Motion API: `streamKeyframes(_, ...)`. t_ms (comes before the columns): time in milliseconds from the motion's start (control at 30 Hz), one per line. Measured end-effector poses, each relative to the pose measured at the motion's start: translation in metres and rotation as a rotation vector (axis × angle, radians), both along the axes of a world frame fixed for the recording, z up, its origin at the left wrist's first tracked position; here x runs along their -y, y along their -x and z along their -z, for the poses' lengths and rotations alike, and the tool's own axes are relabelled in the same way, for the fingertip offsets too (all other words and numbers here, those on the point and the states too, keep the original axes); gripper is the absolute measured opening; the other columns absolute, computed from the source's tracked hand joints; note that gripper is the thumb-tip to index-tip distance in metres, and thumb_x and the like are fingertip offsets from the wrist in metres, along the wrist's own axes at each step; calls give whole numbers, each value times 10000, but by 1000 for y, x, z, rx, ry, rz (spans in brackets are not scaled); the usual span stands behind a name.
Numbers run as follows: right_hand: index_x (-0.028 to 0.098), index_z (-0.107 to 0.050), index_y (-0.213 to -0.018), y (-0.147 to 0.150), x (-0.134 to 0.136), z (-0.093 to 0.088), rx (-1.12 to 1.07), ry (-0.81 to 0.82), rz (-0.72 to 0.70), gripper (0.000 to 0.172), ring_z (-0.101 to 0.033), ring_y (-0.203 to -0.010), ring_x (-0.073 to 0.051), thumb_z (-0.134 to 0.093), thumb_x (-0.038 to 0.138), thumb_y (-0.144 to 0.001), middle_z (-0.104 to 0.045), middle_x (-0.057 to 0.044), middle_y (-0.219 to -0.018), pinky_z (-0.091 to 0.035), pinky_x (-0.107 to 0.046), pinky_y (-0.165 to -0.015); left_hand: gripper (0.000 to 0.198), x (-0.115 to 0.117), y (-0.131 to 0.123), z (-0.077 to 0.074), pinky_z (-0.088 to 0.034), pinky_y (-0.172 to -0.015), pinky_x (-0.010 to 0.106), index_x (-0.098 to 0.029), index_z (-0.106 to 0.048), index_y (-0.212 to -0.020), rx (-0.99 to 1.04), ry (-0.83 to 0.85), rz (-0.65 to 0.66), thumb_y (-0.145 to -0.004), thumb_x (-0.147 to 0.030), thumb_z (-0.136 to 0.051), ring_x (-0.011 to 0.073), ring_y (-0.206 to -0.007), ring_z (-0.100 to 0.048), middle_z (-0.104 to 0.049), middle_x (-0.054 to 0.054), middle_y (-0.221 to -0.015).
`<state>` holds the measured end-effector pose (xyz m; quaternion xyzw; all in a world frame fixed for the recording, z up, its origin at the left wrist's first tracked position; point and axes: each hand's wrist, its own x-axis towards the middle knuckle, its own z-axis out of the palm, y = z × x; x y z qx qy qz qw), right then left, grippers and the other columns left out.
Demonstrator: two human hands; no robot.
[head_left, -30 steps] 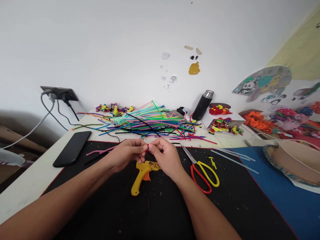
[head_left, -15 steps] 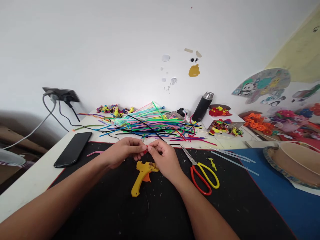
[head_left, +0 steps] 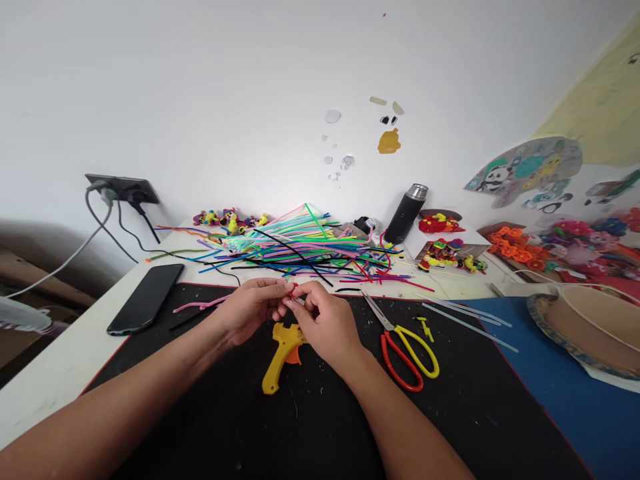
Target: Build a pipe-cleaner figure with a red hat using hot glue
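Note:
My left hand (head_left: 254, 308) and my right hand (head_left: 325, 323) meet over the black mat (head_left: 320, 413), fingers pinched together. Between the fingertips sits a small red piece (head_left: 293, 288), with a pink pipe cleaner (head_left: 200, 304) trailing left from my left hand. Below the hands lies a yellow glue gun (head_left: 281, 357). Red and yellow scissors (head_left: 405, 347) lie to the right of my right hand.
A heap of coloured pipe cleaners (head_left: 300, 250) lies behind the hands. A black phone (head_left: 146, 297) rests at the left, a dark flask (head_left: 406, 212) at the back. Clear glue sticks (head_left: 465, 319), craft flowers (head_left: 515, 243), a round woven tray (head_left: 585, 330) and a blue mat (head_left: 575, 393) are on the right.
The hands have shifted slightly, my right hand moving left toward my left. The pink pipe cleaner's tail has lifted and shows more at the left.

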<state>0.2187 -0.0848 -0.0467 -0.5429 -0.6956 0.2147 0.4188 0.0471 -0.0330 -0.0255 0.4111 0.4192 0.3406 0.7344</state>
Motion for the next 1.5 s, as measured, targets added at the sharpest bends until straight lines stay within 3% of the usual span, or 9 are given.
streamKeyframes(467, 242, -717, -980, -6, -1, -2, -1, -59, 11, 176, -586, -577, -151, -580, 352, -999, -686, 5, -700, -373, -265, -595, 420, 0, 1, -6, -424, -508, 204, -135, -701, -662, -131, -140, 57, -611, -483, -932, 91, -519, -547, -631, 11, -605)
streamKeyframes(700, 243, -715, -973, -10, -3, -6, -25, -32, 56, 182, -549, -557, -151, -588, 373, -986, -628, 21, -630, -364, -270, -586, 423, 2, 1, -6, -465, -526, 237, -150, -722, -705, -199, -262, 126, -660, -537, -886, 117, -530, -563, -633, 12, -630)
streamKeyframes(967, 231, -698, -910, -10, -7, -4, -179, 111, -63, 174, -595, -638, -156, -592, 350, -981, -695, 2, -740, -406, -270, -611, 385, 0, 10, -8, -489, -586, 246, -176, -740, -772, -385, -483, 238, -797, -558, -775, 142, -594, -584, -628, 5, -660)
streamKeyframes(1267, 222, -679, -908, -9, -9, -2, -296, 204, -94, 184, -637, -684, -162, -585, 366, -975, -724, -7, -790, -430, -271, -629, 260, 0, 15, -13, -493, -653, 246, -220, -782, -903, -632, -823, 205, -922, -441, -648, 172, -691, -642, -703, 16, -768)
streamKeyframes(1500, 207, -682, -887, -8, -8, -3, -328, 241, -74, 180, -625, -665, -157, -602, 355, -954, -713, -12, -764, -441, -270, -630, 254, -3, 20, -10, -530, -767, 255, -222, -782, -1012, -807, -1344, 241, -1018, -312, -545, 189, -841, -715, -774, 59, -921)
